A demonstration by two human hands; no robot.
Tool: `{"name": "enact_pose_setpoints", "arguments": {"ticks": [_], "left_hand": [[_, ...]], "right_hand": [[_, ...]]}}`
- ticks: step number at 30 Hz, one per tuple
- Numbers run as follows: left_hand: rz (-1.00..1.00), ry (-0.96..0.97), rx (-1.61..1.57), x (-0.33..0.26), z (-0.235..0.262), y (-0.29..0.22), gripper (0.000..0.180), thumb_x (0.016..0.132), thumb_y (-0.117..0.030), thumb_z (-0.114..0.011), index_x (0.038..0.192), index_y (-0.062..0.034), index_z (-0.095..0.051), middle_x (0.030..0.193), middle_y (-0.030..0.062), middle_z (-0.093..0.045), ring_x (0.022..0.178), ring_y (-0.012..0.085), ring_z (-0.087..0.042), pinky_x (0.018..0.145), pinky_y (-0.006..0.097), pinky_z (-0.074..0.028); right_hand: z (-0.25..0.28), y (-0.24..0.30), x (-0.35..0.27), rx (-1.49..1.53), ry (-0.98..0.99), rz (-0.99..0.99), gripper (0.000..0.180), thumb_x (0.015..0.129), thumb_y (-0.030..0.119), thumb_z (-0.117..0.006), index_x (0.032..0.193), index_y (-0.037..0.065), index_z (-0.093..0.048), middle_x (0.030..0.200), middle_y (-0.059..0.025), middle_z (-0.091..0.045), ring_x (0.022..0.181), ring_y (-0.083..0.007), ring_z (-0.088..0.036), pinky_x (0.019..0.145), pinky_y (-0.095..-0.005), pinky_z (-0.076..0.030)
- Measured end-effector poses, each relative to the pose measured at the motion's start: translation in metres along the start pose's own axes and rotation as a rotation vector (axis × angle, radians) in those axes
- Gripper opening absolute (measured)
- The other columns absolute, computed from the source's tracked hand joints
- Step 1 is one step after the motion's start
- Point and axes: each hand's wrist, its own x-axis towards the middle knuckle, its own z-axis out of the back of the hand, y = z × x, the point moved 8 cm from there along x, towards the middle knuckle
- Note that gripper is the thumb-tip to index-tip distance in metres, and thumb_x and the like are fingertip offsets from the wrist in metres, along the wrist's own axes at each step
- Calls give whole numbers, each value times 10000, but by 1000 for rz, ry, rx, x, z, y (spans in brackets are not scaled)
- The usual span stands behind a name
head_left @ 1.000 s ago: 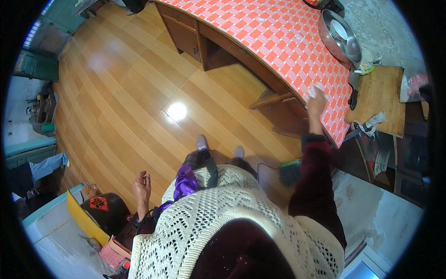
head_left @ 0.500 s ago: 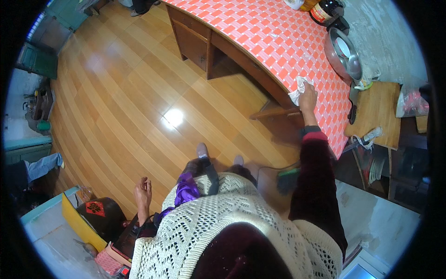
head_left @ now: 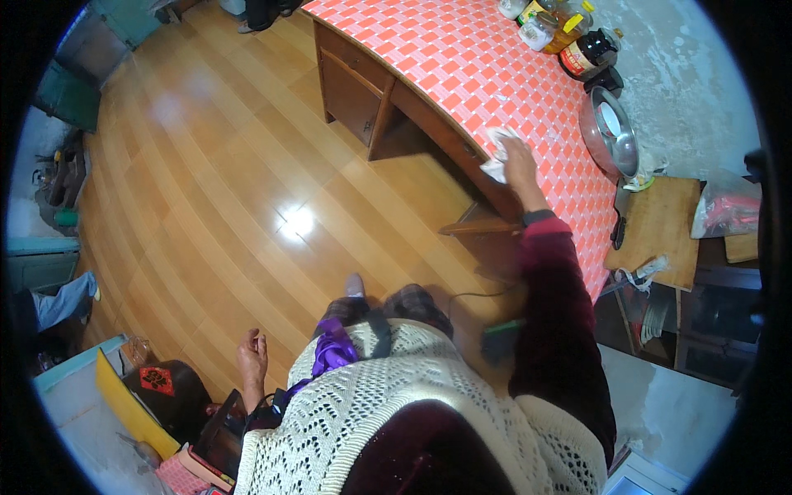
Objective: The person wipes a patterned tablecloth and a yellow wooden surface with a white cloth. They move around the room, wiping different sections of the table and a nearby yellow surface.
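- Right hand (head_left: pixel 520 172): fingers closed on crumpled white cloth (head_left: pixel 497 157).
- White cloth: at left edge of red-and-white tablecloth (head_left: pixel 462 62).
- Left hand (head_left: pixel 252 356): empty, loosely half-open, near left.

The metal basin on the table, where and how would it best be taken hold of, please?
Probably grip the basin by its left rim, coming from the left over the patterned tabletop: its raised edge is exposed there, while its right side sits close to the wall.
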Motion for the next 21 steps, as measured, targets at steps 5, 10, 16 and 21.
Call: {"name": "enact_pose_setpoints", "arguments": {"ticks": [5, 10, 16, 21], "left_hand": [[31, 12, 8, 6, -6, -7, 242, 902, -162, -601, 1076, 6, -611, 858, 186, -675, 770, 295, -666, 670, 373, -523], [-7, -71, 29, 3, -10, -26, 259, 917, -213, -595, 1062, 0, -616, 874, 177, -674, 763, 290, -668, 669, 371, -525], [108, -12, 98, 19, -34, -60, 303, 923, -282, -595, 1088, -30, -625, 833, 162, -674, 751, 269, -669, 673, 362, -525], [74, -11, 87, 56, -54, -95, 322, 919, -286, -603, 1106, -25, -623, 816, 166, -672, 753, 255, -665, 676, 348, -523]], "right_hand": [[10, -126, -48, -246, 178, -561, 312, 852, 59, -508, 1151, 26, -596, 1181, -193, -557, 1116, -373, -534, 926, -436, -459], [-20, -134, 26, -228, 250, -608, 259, 836, 126, -568, 1056, 5, -632, 1049, -229, -611, 1071, -382, -565, 922, -444, -463], [-43, 3, 122, -45, 5, -11, 246, 788, 27, -536, 1017, 3, -622, 1072, -186, -597, 1031, -363, -565, 913, -449, -455], [-15, 34, 44, 181, 85, 403, 588, 741, -74, -557, 1301, 92, -487, 1317, -150, -491, 1155, -376, -483, 987, -472, -378]]}}
